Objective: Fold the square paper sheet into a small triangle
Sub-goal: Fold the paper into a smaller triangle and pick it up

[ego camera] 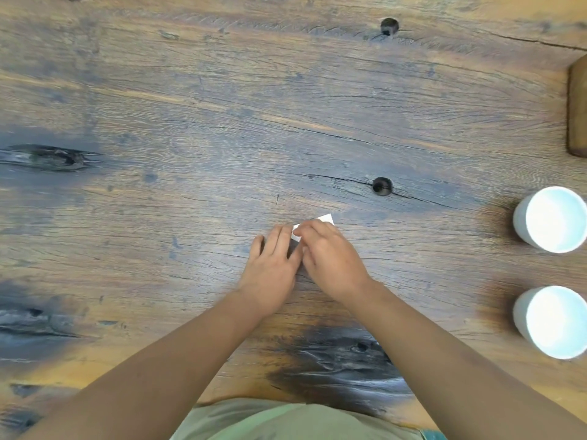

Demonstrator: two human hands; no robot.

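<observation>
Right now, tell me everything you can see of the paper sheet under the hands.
The paper sheet is white, thin and small, lying flat on the wooden table near its middle. Most of it is hidden: only a pointed corner shows beyond the fingers and a sliver between the hands. The left hand and right hand both press down on it, fingertips meeting over it. Its fold state and full outline cannot be told.

On your weathered wooden table, marked with dark knots and round holes, you see two white cups standing near each other at the right edge, with a brown wooden block partly cut off beyond them.
</observation>
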